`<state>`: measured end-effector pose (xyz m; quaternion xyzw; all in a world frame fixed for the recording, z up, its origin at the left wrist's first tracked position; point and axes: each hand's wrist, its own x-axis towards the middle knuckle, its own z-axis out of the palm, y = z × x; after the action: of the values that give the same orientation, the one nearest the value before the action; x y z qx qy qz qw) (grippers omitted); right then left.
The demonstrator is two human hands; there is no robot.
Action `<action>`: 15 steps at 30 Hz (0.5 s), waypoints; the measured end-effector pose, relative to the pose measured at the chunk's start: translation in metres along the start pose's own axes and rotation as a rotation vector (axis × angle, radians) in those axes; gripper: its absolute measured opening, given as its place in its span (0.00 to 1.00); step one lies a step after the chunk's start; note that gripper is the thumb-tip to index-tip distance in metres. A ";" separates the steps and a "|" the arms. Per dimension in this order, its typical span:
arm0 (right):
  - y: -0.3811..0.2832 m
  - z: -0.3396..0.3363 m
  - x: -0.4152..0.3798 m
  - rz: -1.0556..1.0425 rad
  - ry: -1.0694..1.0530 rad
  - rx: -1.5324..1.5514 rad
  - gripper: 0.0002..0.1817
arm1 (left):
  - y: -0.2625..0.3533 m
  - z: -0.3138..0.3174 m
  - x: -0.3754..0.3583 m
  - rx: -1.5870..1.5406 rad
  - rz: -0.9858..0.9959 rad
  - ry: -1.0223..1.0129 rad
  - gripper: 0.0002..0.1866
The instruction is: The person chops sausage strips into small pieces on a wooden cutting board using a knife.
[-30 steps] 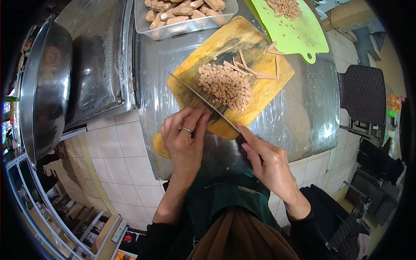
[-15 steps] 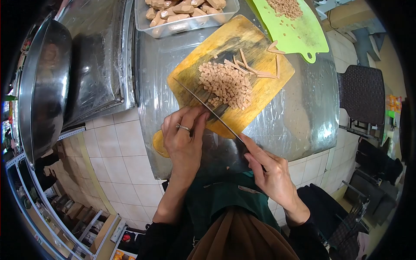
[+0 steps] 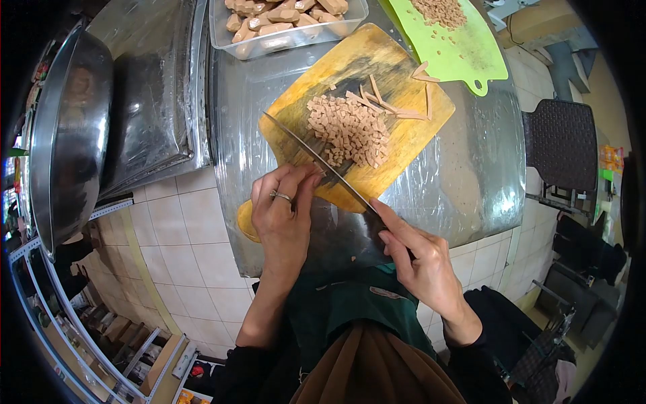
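My right hand [image 3: 418, 261] grips a long-bladed knife [image 3: 340, 178] by its handle, the forefinger stretched toward the blade. The blade slants across the lower left of a worn wooden cutting board [image 3: 410, 145]. Just left of the blade, my left hand [image 3: 277, 212], with a ring on one finger, pinches a small light-brown food piece [image 3: 319, 170], mostly hidden by the fingertips. Beyond the blade lies a heap of small light-brown food cubes [image 3: 350, 131]. Several uncut thin strips [image 3: 380, 101] of the same food rest at the board's far right.
A clear plastic tub [image 3: 289, 42] of light-brown chunks stands at the table's far edge. A green cutting board [image 3: 481, 57] with finer crumbs [image 3: 441, 12] lies at far right. The metal table [image 3: 464, 195] is film-covered. A large steel bowl [image 3: 70, 141] is at left, a dark chair [image 3: 562, 145] at right.
The knife has shifted slightly up and left, its tip closer to the board's left edge. My left fingertips have moved a little, and the pinched piece shows more.
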<state>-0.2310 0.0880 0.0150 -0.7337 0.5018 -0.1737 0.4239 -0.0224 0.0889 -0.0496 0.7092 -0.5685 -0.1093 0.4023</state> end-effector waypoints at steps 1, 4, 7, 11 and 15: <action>0.000 0.001 -0.003 0.001 0.004 0.004 0.31 | 0.000 0.000 0.000 -0.005 0.002 0.000 0.11; 0.000 0.004 -0.009 0.003 0.010 0.005 0.31 | -0.001 0.000 0.000 -0.023 -0.001 0.001 0.11; -0.003 0.008 -0.008 0.012 0.008 -0.030 0.31 | -0.001 0.000 0.000 -0.015 0.005 0.013 0.12; -0.002 0.020 -0.001 -0.013 0.033 -0.128 0.31 | -0.002 0.000 0.000 0.007 0.041 0.018 0.12; -0.002 0.020 0.016 -0.067 0.054 -0.140 0.31 | 0.000 -0.005 0.002 0.013 0.051 -0.023 0.11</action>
<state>-0.2097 0.0832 0.0024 -0.7731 0.4991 -0.1717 0.3517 -0.0187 0.0896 -0.0465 0.6957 -0.5918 -0.1033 0.3938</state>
